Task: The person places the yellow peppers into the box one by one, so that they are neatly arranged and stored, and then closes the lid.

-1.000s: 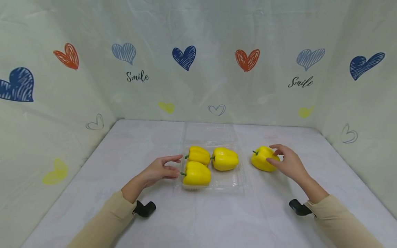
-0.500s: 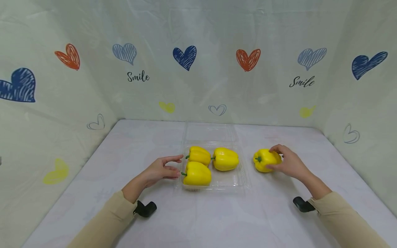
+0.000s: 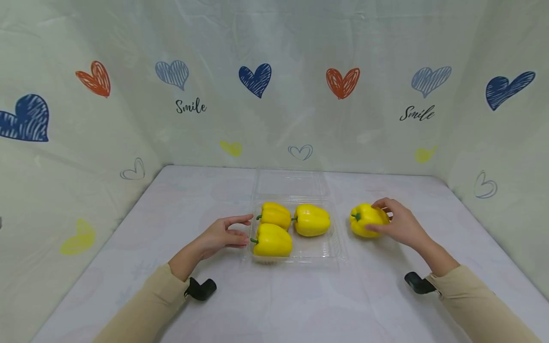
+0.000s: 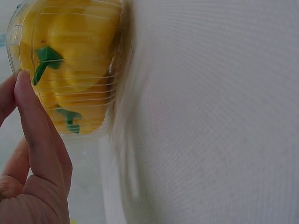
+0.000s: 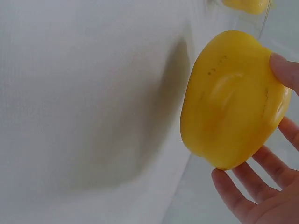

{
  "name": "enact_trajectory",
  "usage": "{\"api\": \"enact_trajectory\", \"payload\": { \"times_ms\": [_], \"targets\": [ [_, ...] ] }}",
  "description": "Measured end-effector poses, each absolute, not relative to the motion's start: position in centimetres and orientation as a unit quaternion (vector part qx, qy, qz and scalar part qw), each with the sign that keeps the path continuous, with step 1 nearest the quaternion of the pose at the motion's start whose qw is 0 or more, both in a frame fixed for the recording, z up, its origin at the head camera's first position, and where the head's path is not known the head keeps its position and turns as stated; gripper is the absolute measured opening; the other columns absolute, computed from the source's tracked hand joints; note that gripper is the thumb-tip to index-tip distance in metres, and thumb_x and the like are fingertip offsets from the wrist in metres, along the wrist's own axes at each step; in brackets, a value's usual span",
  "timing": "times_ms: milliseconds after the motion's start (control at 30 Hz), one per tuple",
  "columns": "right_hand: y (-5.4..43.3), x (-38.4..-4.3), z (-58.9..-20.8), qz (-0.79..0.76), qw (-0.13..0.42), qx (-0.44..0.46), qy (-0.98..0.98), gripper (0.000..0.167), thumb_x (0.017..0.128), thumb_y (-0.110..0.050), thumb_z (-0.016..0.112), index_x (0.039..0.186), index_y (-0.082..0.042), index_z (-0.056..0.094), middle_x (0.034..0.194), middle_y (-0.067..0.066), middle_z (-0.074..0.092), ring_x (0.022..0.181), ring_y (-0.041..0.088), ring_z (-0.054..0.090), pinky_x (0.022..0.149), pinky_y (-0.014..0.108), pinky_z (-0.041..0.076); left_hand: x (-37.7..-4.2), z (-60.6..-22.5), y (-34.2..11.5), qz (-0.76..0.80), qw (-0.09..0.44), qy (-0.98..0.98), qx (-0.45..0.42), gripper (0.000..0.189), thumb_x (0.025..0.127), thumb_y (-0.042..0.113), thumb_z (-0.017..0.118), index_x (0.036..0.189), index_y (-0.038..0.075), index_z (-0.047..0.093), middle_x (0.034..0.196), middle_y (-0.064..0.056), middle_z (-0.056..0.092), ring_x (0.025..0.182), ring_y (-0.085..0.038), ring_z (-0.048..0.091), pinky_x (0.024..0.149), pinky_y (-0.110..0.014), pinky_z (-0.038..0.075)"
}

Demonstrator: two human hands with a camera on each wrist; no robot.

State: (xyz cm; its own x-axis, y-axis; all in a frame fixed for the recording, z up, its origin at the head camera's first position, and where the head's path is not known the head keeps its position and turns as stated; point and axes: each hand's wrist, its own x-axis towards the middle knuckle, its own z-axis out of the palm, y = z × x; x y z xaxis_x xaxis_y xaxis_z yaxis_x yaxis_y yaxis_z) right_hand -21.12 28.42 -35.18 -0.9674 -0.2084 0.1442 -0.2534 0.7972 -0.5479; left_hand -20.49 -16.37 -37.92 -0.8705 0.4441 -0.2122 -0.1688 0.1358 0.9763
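Note:
In the head view, my right hand (image 3: 397,223) grips a yellow bell pepper (image 3: 364,220) from its right side, its green stem facing left. In the right wrist view the thumb lies on one side of this pepper (image 5: 233,102) and the fingertips on the other, with its shadow on the table beside it. My left hand (image 3: 220,234) is at the left rim of a clear plastic clamshell box (image 3: 315,250), fingers nearly straight. The left wrist view has its fingertips (image 4: 22,79) right at the box rim. Three yellow bell peppers (image 3: 311,220) lie inside the box.
The box's clear lid (image 3: 289,183) is folded back toward the rear of the table. Under everything is a pale tabletop (image 3: 291,305). A white curtain (image 3: 300,119) printed with hearts stands behind and at both sides.
My right hand has closed round the bell pepper, which turned so its stem faces left, then rose slightly. My left hand and the box have stayed in place.

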Motion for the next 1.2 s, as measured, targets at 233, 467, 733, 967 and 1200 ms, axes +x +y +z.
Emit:
{"api": "enact_trajectory", "payload": {
  "times_ms": [233,467,733,967,1200],
  "targets": [
    [28.2,-20.7,-34.7,0.298,0.046,0.123,-0.945,0.058,0.076,-0.027,0.078,0.115,0.006,0.051,0.117,0.025,0.051,0.102,0.041,0.048,0.087,0.057,0.043,-20.5,-37.9,-16.4,0.652,0.237,0.713,0.102,0.068,0.082,0.002,0.069,0.141,-0.001,0.036,0.138,-0.022,0.035,0.086,-0.017,0.062,0.080,-0.036,0.054],
    [27.8,-20.3,-34.1,0.305,0.066,0.132,-0.941,0.059,0.076,-0.027,0.078,0.116,0.006,0.050,0.117,0.024,0.051,0.102,0.039,0.048,0.088,0.056,0.044,-20.4,-38.0,-16.5,0.652,0.239,0.712,0.101,0.067,0.083,0.001,0.069,0.141,-0.002,0.036,0.138,-0.023,0.035,0.086,-0.017,0.062,0.080,-0.036,0.054],
    [27.2,-19.9,-33.5,0.308,0.079,0.127,-0.940,0.056,0.077,-0.025,0.078,0.116,0.004,0.051,0.118,0.022,0.051,0.102,0.037,0.048,0.087,0.056,0.045,-20.4,-37.9,-16.4,0.651,0.239,0.714,0.099,0.067,0.083,0.001,0.069,0.141,-0.001,0.036,0.138,-0.024,0.034,0.085,-0.017,0.062,0.080,-0.035,0.054],
    [26.5,-19.5,-33.1,0.309,0.094,0.131,-0.937,0.056,0.076,-0.026,0.079,0.115,0.005,0.052,0.117,0.022,0.052,0.101,0.037,0.049,0.086,0.056,0.046,-20.3,-37.8,-16.4,0.649,0.238,0.717,0.097,0.067,0.083,0.002,0.069,0.141,-0.001,0.036,0.138,-0.023,0.035,0.086,-0.017,0.062,0.080,-0.036,0.054],
    [26.1,-19.3,-33.0,0.307,0.108,0.137,-0.935,0.055,0.076,-0.025,0.079,0.114,0.004,0.052,0.115,0.021,0.053,0.099,0.035,0.050,0.084,0.054,0.047,-20.3,-37.8,-16.3,0.648,0.237,0.716,0.100,0.067,0.083,0.002,0.069,0.141,-0.001,0.036,0.138,-0.023,0.035,0.086,-0.017,0.062,0.080,-0.036,0.054]
  ]
}}
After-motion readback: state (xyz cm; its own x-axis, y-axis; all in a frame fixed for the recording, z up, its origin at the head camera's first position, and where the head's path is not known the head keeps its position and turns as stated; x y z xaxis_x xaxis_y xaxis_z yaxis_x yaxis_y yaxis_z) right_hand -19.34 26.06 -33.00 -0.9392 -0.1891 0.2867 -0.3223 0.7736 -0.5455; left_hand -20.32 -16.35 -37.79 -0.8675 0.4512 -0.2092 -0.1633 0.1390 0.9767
